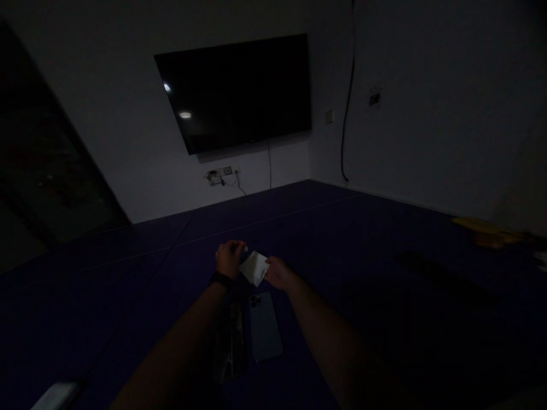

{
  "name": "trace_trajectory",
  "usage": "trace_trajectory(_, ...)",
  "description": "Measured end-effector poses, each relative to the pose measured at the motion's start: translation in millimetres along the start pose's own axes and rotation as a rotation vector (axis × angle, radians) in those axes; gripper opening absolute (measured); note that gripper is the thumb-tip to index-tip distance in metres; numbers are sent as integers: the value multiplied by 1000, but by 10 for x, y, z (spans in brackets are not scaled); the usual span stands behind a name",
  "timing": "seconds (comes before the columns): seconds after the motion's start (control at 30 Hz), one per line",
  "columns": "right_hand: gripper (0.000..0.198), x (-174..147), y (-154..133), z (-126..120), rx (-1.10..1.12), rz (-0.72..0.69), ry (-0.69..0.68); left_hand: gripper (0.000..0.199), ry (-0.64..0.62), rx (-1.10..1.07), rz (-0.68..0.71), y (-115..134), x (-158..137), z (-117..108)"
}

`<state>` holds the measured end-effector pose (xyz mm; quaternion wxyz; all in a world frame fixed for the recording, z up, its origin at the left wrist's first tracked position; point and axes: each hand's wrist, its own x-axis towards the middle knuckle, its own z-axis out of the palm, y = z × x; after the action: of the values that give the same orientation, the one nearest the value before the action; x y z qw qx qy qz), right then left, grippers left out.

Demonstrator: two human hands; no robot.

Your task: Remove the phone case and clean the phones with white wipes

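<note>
Thin white sheet between two hands, in weak light

The right hand (277,273) has its thumb and fingers closed on one edge of a folded white sheet (254,269); paper or cloth, I cannot tell. The left hand (228,259) has its fingertips together, apparently on a small white piece (245,249), just beyond the sheet.

In my judgement, the sheet could bend or slip, because only its right edge is clearly gripped. The small piece could fall from the left fingertips, and the darkness would make it difficult to find.

Nearer to the body than the right fingers lies a phone (265,330), with a dark glossy object (231,347) just beside it; a lowered wrist could knock them. Ahead of the fingers, the purple surface (299,219) extends to the wall (162,193), giving room for forward movement.
</note>
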<state>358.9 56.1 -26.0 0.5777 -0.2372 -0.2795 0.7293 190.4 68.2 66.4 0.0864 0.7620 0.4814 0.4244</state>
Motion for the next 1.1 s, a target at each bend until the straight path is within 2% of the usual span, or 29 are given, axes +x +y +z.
trace_trajectory(0.23,32,-12,-26,46,20,41,74,28,-37,22,31,42,-116,55)
trace_trajectory(0.5,31,17,-15,30,41,64,114,21,26,-26,35,64,-185,-45)
trace_trajectory(0.67,32,38,-5,26,43,89,121,12,7,7,37,9,-284,-55)
trace_trajectory(0.87,33,31,-15,21,34,96,119,21,21,45,10,-125,-210,-120)
trace_trajectory(1.1,31,16,-14,44,12,86,97,31,-35,29,17,-196,-237,-34)
